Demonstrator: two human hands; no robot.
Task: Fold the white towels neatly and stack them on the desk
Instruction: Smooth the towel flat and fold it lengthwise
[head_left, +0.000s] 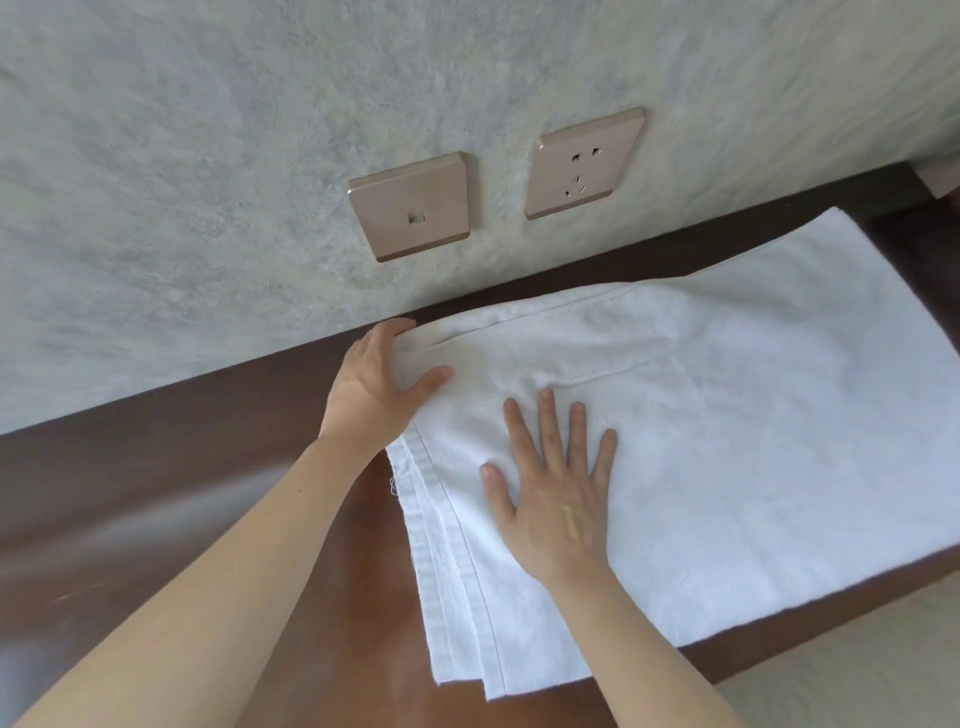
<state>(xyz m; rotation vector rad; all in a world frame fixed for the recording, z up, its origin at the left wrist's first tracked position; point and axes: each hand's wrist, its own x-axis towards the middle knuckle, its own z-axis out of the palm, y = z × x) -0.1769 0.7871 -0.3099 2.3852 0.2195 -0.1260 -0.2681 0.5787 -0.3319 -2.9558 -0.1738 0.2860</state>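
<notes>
White folded towel (727, 441) spread over the right part of the brown counter (208, 493), reaching its front edge, left hand (374, 384) gripping the towel's far left corner, right hand (556, 493) pressed flat on it, fingers spread, two wall plates (410, 205) behind.

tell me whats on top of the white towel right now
The right hand lies flat on the white towel, fingers spread. The left hand grips its far left corner. The desk beneath the towel is covered.
</notes>
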